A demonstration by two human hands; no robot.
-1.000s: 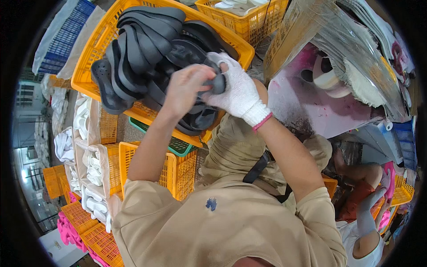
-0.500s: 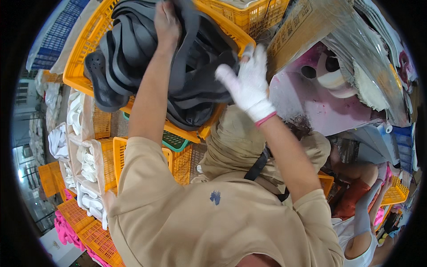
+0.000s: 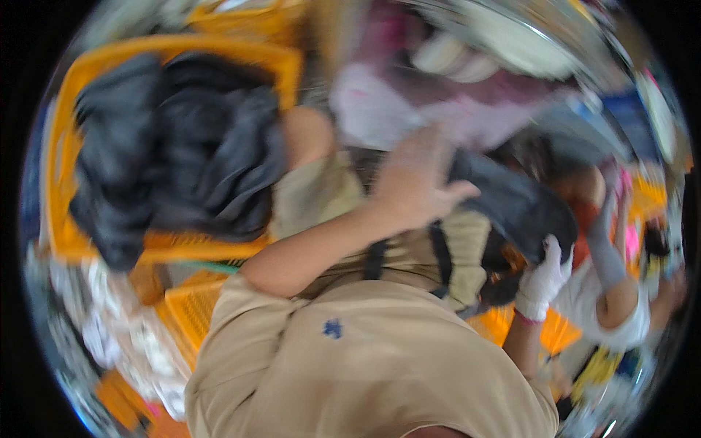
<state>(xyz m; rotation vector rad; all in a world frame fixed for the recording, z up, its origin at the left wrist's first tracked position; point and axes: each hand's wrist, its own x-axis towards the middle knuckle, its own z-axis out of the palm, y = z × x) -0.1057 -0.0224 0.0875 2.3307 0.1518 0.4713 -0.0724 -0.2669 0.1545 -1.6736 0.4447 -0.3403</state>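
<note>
A dark grey foam shoe sole [image 3: 515,201], blurred by motion, slants down to the right in front of my body. My right hand [image 3: 544,281], in a white glove with a pink cuff, grips its lower right end, thumb on top. My bare left hand [image 3: 416,179] is beside the sole's upper left end, thumb spread away from the fingers. The fingers are blurred and nothing shows inside the hand. More dark pieces [image 3: 500,255] show below the sole, their shape unclear. On my left, a yellow crate [image 3: 182,44] holds a heap of similar dark grey soles [image 3: 212,139].
A pink-stained pale surface [image 3: 380,106] lies ahead, with white rounded pieces [image 3: 453,58] beyond it. At right sits another person [image 3: 617,292] in a white top. White items [image 3: 153,343] and an orange crate [image 3: 193,306] are at lower left.
My view has swung right, so the crate now sits further left. My hands have left the crate and moved right, and my right hand now holds a dark sole.
</note>
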